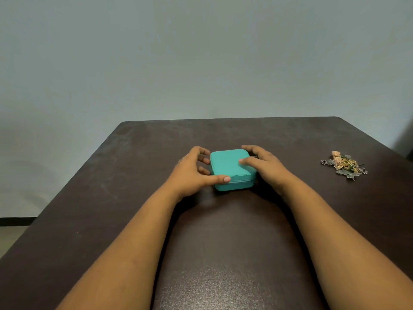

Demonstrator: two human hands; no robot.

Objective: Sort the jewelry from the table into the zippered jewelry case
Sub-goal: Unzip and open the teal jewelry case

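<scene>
Both hands are clasping the closed teal case (231, 168): left grip (192, 173) curling round its side, right grip (263, 166) hiding its far edge; jewelry pile (344, 165) sitting tangled, pieces indistinct.

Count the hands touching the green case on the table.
2. The left hand holds the case at its left side, thumb on the front edge. The right hand holds its right side, thumb on the lid.
</scene>
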